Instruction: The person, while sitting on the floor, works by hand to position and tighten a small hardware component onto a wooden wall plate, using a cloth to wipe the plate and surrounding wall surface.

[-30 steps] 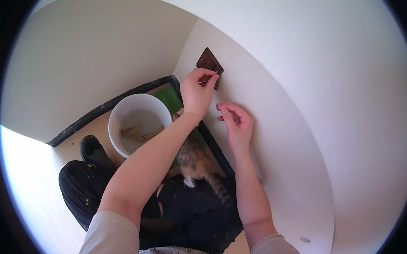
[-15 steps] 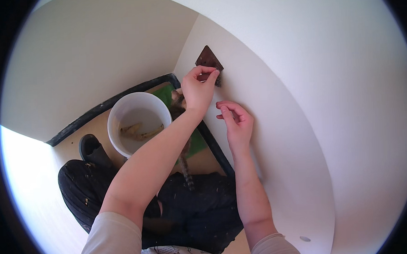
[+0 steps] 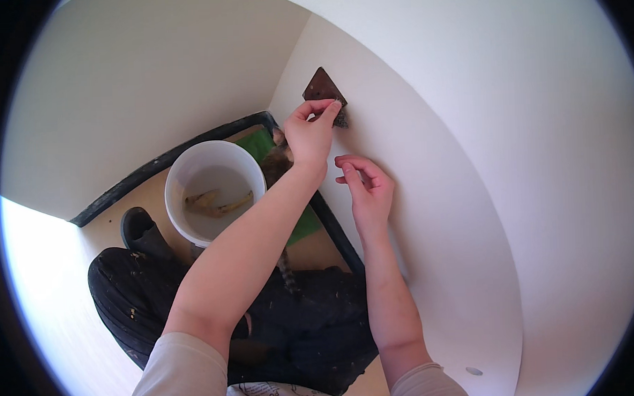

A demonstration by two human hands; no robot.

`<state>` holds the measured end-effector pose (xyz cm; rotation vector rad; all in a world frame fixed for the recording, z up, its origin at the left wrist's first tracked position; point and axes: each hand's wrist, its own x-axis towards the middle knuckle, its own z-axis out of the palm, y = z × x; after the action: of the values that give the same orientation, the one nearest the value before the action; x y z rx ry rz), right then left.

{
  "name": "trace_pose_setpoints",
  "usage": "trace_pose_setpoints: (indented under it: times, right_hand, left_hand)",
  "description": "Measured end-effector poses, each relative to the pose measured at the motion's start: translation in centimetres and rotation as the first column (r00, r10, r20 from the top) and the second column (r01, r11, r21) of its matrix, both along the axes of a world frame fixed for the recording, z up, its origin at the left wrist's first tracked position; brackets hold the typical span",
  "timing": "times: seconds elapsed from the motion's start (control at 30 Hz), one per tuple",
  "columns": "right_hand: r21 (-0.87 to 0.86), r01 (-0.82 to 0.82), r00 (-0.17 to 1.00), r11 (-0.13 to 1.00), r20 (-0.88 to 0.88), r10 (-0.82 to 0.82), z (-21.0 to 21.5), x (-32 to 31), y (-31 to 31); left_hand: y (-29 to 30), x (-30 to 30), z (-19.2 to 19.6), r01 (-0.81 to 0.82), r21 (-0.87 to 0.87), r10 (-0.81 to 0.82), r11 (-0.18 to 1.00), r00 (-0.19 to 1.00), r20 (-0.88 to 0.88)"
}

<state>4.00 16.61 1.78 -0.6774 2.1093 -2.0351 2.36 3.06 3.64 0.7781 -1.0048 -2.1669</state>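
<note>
Fingers (image 3: 326,111) unmoved; cat (image 3: 277,161) now hidden.

bucket (image 3: 214,194) left of wall plate (image 3: 321,89)

wall (image 3: 470,192) – matt, smooth | bucket (image 3: 180,182) – white plastic | brown plate (image 3: 321,87) – dull, rough

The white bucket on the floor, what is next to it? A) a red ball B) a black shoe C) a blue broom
B: a black shoe sits on the floor right beside the white bucket, at its lower left; no ball or broom shows.
</note>
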Motion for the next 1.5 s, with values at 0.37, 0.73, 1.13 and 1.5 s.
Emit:
trace_pose_setpoints:
  times: [0.37, 0.73, 1.13, 1.5]
  right_hand:
    - [0.021, 0.016, 0.999, 1.000, -0.031, -0.016, 0.1, -0.2, 0.4]
    - [0.036, -0.022, 0.999, 0.999, -0.023, 0.023, 0.5, -0.1, -0.1]
    - [0.027, -0.011, 1.000, 1.000, -0.015, 0.011, 0.3, 0.0, 0.0]
    - [-0.011, 0.001, 1.000, 1.000, 0.007, -0.001, 0.5, 0.6, -0.9]
  left_hand:
    - [1.2, -0.3, 0.3, -0.020, -0.016, 0.021, 1.000, 0.998, 0.067]
    - [0.1, -0.4, 0.1, -0.043, -0.180, 0.059, 0.983, 0.995, 0.084]
    - [-4.2, 1.2, -0.8, -0.106, -0.698, 0.107, 0.708, 0.993, -0.042]
    - [-7.8, -6.0, -3.2, -0.105, -0.661, 0.137, 0.743, 0.991, -0.003]
